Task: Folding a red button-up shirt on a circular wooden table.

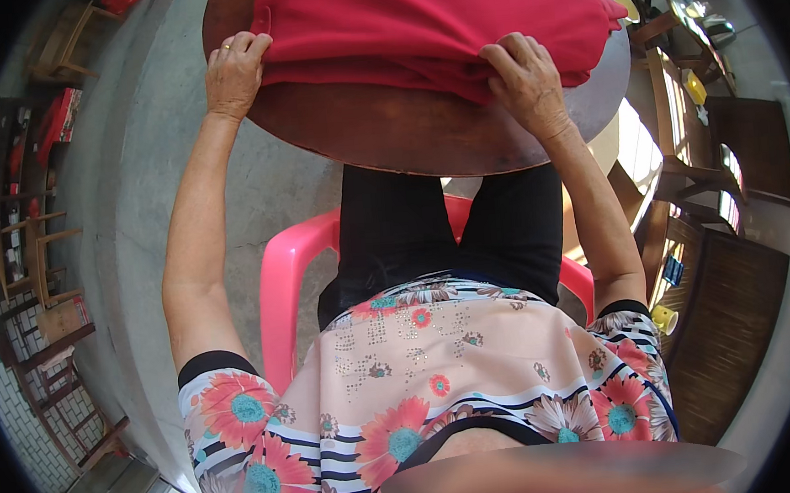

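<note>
A red cloth garment (420,21) lies spread across a round dark wooden table (394,130), its upper part cut off by the picture's top edge. At its left end, by a small tab, my left hand (237,72) pinches the cloth's edge between thumb and fingers. My right hand (526,83) grips the near edge of the same garment, right of the middle, where the cloth bunches into folds. The garment's narrower end reaches towards the table's right rim.
A pink plastic chair (287,281) is under me, close to the table. Wooden furniture (674,110) and a yellow cup (664,319) are at the right. Wooden chairs (42,264) and a shelf with red items stand at the far left, across the concrete floor (153,126).
</note>
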{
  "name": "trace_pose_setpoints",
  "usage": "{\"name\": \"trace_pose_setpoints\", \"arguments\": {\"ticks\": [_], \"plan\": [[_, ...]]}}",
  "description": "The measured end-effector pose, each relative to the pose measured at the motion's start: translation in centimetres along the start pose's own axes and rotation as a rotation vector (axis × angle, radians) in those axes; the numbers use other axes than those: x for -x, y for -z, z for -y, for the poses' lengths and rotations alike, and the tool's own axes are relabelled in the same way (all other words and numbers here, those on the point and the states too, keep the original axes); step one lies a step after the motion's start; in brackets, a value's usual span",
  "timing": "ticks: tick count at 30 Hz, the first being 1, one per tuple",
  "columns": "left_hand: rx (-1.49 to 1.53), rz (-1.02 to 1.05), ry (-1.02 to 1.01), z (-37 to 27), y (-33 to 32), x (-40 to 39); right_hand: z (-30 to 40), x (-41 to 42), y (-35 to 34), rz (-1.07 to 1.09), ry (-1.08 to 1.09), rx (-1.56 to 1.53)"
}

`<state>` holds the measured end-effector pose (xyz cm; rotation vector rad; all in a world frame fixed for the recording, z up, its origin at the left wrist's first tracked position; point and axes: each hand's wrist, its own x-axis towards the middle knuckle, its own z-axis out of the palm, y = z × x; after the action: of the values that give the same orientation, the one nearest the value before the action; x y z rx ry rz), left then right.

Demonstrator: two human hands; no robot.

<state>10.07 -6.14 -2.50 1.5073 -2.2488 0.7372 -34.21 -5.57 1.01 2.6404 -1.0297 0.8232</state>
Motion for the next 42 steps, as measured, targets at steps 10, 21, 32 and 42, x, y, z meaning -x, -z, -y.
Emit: {"name": "trace_pose_setpoints", "arguments": {"ticks": [10, 21, 32, 42], "plan": [[0.182, 0.646, 0.306, -2.3, 6.1, -4.1, 1.1, 1.3, -0.6, 0.130, -0.092, -0.033], [0.235, 0.254, 0.222, -6.2, -6.0, -11.6, 2.5, 2.0, -0.4, 0.252, -0.205, 0.000], [-0.050, 0.365, 0.427, -9.4, -7.0, -9.7, -12.1, -10.2, -3.7, 0.427, -0.590, 0.169], [0.020, 0.373, 0.446, -9.4, -5.6, -10.1, -22.1, 3.5, -4.7, 0.383, -0.908, 0.285]]}}
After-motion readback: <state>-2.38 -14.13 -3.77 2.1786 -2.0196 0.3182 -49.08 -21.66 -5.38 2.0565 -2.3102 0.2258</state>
